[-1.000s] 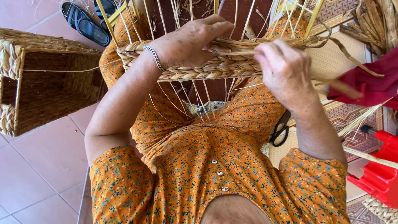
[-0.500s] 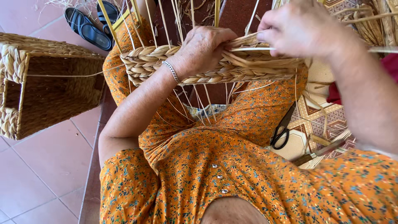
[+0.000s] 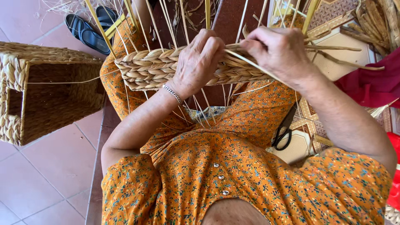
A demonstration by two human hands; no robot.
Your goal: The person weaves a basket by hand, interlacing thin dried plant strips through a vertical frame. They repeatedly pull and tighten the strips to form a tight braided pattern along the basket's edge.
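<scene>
A half-woven basket point(image 3: 146, 68) of braided straw rests across my lap, its thin upright stakes point(image 3: 183, 21) sticking up and away from me. My left hand point(image 3: 200, 60), with a silver bracelet at the wrist, presses down on the braided rim near its middle. My right hand point(image 3: 277, 50) is closed on a flat pale straw strand point(image 3: 246, 61) that runs from the left hand's fingers across the rim toward the right. I wear an orange flowered dress.
A finished square woven basket point(image 3: 41, 96) lies on its side on the tiled floor at left. Dark sandals point(image 3: 89, 31) lie beyond it. Black scissors point(image 3: 285, 129) rest by my right knee on a patterned mat. Red cloth point(image 3: 371, 85) and bundled straw point(image 3: 375, 21) sit at right.
My right hand has come down from above the rim toward the left hand, pulling the strand tight. The left hand stays pressed on the weave. The view has shifted slightly.
</scene>
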